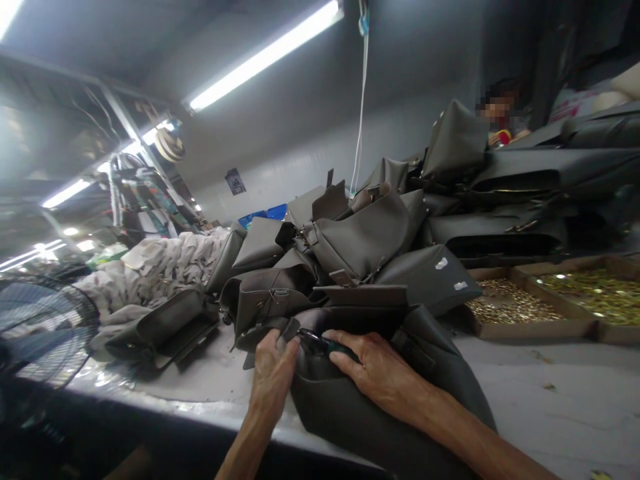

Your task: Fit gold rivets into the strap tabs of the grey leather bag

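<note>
A dark grey leather bag lies at the front edge of the worktable. My left hand pinches a strap tab on the bag's upper left edge. My right hand rests on the bag and grips a small dark-handled tool, whose tip meets the strap near my left fingers. Both hands sit close together over the bag's top.
A tall heap of similar grey bags fills the table behind. Pale cloth pouches lie at left. Cardboard trays of small brass fittings sit at right. A fan stands at far left. Another person sits behind the heap.
</note>
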`<state>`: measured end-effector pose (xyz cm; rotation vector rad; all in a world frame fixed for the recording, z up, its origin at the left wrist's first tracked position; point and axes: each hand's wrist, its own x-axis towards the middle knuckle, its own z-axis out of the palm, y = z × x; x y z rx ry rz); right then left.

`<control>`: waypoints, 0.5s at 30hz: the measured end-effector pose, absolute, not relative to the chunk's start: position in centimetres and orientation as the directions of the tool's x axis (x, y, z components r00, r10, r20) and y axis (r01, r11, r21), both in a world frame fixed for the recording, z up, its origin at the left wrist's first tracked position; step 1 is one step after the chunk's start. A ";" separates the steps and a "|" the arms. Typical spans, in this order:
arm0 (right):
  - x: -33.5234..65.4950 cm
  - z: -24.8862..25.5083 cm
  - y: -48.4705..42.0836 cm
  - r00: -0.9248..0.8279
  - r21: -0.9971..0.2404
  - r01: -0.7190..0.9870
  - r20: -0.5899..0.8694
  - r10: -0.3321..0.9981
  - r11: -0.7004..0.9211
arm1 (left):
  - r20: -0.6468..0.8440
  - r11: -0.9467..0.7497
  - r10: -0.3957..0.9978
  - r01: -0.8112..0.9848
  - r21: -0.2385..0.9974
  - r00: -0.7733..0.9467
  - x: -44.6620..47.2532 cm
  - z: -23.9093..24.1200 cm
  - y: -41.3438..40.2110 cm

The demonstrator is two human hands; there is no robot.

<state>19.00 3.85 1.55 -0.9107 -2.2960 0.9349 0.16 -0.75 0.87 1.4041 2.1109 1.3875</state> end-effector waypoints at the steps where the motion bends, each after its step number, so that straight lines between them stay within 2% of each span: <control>1: 19.3 1.4 4.1 -0.666 -0.762 0.348 0.209 0.716 0.546 | 0.285 0.071 0.816 0.577 0.814 -0.502 0.1 0.8 -0.8; 3: 19.7 1.2 4.5 -0.668 -0.772 0.302 0.248 0.702 0.560 | 0.299 0.050 0.815 0.575 0.817 -0.496 0.0 0.8 -0.7; 8: 19.9 0.5 4.7 -0.626 -0.744 0.332 0.285 0.725 0.579 | 0.307 0.022 0.818 0.559 0.829 -0.487 0.1 0.8 -0.3; 15: 20.0 0.1 5.4 -0.613 -0.793 0.315 0.249 0.750 0.521 | 0.281 0.013 0.809 0.494 0.869 -0.516 -0.1 0.1 0.1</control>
